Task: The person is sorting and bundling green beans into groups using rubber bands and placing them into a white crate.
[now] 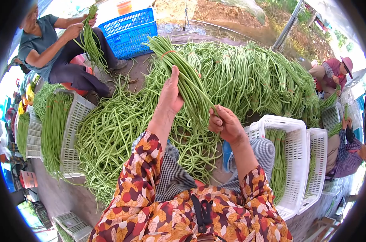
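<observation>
My left hand [170, 93] grips a bundle of long green beans [186, 78], its thumb lying along the stalks. A red rubber band [168, 53] circles the bundle near its upper end. Lower down, my right hand [226, 122] pinches one or a few strands at the bundle's side between thumb and fingers. Below both hands spreads a heap of loose long beans [110, 130], reaching from between my knees to the left. Beyond the bundle rises a big pile of banded bean bunches [246, 75].
White plastic crates [294, 169] with beans stand at my right knee. Another bean-filled white crate [77, 133] is on the left. Behind the heap is a blue crate [128, 33]. A seated person [46, 48] holds beans at upper left; other people [349, 151] work at far right.
</observation>
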Available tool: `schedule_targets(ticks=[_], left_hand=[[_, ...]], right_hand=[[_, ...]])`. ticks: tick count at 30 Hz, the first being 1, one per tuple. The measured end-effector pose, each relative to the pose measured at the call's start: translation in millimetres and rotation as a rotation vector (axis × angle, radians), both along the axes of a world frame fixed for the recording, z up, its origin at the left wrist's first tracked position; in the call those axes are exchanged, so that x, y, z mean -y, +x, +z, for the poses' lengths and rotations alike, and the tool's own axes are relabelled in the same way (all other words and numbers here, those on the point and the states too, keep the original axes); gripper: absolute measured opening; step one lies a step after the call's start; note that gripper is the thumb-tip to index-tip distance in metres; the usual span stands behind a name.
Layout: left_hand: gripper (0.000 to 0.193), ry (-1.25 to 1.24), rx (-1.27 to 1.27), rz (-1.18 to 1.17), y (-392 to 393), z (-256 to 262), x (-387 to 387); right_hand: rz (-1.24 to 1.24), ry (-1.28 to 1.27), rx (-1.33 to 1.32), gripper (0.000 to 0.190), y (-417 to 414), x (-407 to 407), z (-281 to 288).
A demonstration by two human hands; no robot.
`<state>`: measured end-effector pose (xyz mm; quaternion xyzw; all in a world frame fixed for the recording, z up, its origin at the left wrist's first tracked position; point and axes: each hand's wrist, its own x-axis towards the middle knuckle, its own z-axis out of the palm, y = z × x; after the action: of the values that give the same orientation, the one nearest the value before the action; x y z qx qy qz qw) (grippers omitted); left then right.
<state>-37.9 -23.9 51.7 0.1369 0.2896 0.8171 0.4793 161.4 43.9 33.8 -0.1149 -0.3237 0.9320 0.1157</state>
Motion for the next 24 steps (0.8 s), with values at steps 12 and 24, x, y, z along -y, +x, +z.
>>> schedule_targets(ticks=[12, 24], left_hand=[[0.053, -0.022, 0.002, 0.015, 0.4, 0.6, -5.0], [0.047, -0.002, -0.131, -0.062, -0.7, 4.4, 3.4]], right_hand=[[-0.005, 0.264, 0.153, 0.032, 12.8, 8.8, -10.1], [-0.402, 1.882, 0.707, 0.039, -3.9, 20.2, -20.9]])
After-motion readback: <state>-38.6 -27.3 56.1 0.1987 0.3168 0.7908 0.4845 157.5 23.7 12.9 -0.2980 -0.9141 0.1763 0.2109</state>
